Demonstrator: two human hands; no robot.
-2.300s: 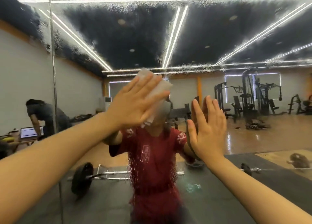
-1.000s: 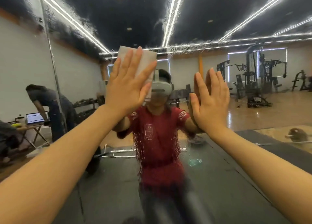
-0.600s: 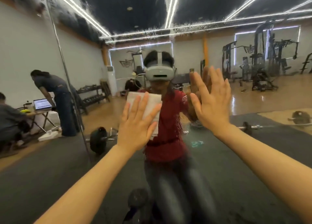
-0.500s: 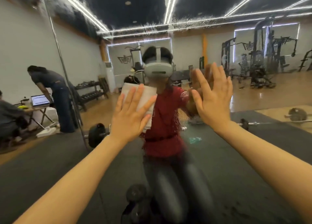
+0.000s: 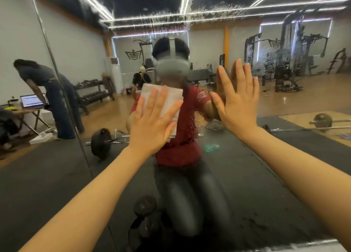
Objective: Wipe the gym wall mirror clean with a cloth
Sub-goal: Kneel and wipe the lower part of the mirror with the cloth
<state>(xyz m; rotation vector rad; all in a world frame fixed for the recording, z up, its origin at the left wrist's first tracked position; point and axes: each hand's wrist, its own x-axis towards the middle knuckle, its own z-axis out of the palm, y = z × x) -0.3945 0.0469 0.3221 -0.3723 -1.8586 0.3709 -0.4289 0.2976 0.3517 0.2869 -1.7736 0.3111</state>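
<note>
Both hands flat: left hand (image 5: pixel 152 126) presses white folded cloth (image 5: pixel 167 98) on droplet-streaked mirror (image 5: pixel 266 100); right hand (image 5: pixel 237 107) bare.

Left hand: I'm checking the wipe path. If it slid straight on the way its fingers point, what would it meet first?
The left hand points up; past the cloth, only mirror, likely wet streaks.

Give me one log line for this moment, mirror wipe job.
left hand: flat, pressing cloth on mirror | right hand: open, braced on glass | streaks remain along top
</note>
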